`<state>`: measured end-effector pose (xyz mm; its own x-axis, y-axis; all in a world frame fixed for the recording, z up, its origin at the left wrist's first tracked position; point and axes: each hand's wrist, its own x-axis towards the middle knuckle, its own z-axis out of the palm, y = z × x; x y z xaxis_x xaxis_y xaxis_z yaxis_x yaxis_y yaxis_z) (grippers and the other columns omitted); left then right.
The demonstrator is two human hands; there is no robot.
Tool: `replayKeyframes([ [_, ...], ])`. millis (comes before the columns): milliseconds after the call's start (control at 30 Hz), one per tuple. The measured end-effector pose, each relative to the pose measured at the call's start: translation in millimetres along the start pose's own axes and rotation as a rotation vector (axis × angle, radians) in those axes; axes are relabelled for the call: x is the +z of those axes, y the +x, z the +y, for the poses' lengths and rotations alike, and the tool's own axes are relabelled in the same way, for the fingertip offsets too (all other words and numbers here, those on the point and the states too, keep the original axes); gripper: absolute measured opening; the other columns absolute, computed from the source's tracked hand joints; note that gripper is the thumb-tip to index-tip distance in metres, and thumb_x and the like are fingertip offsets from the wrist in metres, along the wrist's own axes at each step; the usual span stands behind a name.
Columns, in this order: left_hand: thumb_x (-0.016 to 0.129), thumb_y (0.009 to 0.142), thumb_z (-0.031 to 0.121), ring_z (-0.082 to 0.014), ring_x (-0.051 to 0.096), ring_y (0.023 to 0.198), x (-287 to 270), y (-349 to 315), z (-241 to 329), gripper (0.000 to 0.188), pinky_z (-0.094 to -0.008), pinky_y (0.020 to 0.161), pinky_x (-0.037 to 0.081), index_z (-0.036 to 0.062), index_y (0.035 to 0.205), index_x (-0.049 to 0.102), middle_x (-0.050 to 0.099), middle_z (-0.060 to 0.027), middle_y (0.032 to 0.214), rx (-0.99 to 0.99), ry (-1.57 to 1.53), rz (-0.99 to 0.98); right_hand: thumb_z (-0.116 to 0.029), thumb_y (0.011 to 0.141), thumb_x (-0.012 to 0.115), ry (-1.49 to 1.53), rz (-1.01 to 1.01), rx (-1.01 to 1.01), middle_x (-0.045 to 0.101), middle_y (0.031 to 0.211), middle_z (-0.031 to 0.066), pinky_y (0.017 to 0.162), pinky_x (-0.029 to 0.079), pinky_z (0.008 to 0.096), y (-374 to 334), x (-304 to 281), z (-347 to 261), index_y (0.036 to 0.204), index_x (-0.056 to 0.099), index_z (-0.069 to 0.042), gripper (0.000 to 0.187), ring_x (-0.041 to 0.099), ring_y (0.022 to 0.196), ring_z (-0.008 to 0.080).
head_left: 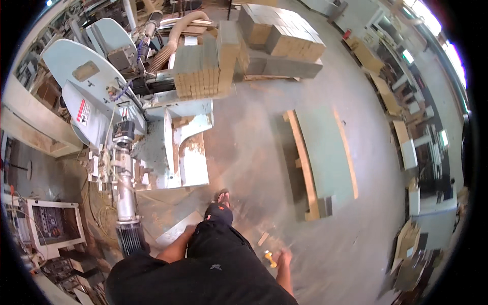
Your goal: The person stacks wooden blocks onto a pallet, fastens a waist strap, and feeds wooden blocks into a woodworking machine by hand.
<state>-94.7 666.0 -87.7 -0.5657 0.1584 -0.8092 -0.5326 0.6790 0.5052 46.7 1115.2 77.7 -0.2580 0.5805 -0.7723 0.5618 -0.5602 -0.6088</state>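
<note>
Since the left hand is hidden, its state untold, the yellow object [270,258] is seen just left of the nearer right hand [284,257], long axis slanting down-right; fingers look part-curled; grip cannot be confirmed.

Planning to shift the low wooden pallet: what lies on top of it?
A flat grey-green panel lies on the wooden pallet, with a small grey piece at its near end. The panel covers the pallet's middle, so what lies beneath cannot be seen.
</note>
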Motion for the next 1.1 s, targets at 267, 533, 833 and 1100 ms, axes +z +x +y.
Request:
replayKeyframes([
  [267, 0.055, 0.089, 0.039, -0.0087, 0.056, 0.067, -125, 48, 328, 0.032, -0.0243, 0.057, 0.045, 0.0081, 0.085, 0.059, 0.060, -0.0012, 0.076, 0.065, -0.776, 0.275, -0.020, 0.085, 0.056, -0.514, -0.175, 0.107, 0.058, 0.070, 0.0090, 0.047, 0.047, 0.0334, 68, -3, -21, 0.088, 0.057, -0.001, 0.019, 0.059, 0.056, 0.0232],
  [533, 0.056, 0.089, 0.040, -0.0114, 0.056, 0.061, -127, 111, 357, 0.033, -0.0276, 0.053, 0.044, 0.0068, 0.095, 0.059, 0.059, -0.0009, 0.075, -0.161, -1.034, 0.452, -0.025, 0.088, 0.057, -0.666, -0.443, -0.050, 0.060, 0.075, 0.0093, 0.049, 0.048, 0.0333, 231, 116, -224, 0.096, 0.059, -0.003, 0.023, 0.060, 0.061, 0.0223],
  [833, 0.048, 0.087, 0.058, -0.0145, 0.055, 0.085, -99, 131, 439, 0.054, -0.0320, 0.070, 0.042, 0.0086, 0.107, 0.056, 0.062, -0.0049, 0.098, -0.279, -1.460, 0.615, -0.029, 0.088, 0.057, -0.616, -0.600, -0.233, 0.060, 0.085, 0.0079, 0.056, 0.046, 0.0293, 331, 342, -573, 0.104, 0.055, -0.003, 0.030, 0.058, 0.068, 0.0160],
  [1100, 0.029, 0.084, 0.074, -0.0266, 0.028, 0.135, -209, 102, 613, 0.096, -0.0444, 0.109, 0.017, -0.0001, 0.144, 0.017, 0.030, -0.0160, 0.146, 0.022, -1.844, 0.909, -0.037, 0.092, 0.053, -0.759, -1.129, -0.498, 0.058, 0.110, 0.0131, 0.082, 0.045, 0.0344, 210, 634, -712, 0.124, 0.048, 0.001, 0.050, 0.058, 0.097, 0.0219],
])
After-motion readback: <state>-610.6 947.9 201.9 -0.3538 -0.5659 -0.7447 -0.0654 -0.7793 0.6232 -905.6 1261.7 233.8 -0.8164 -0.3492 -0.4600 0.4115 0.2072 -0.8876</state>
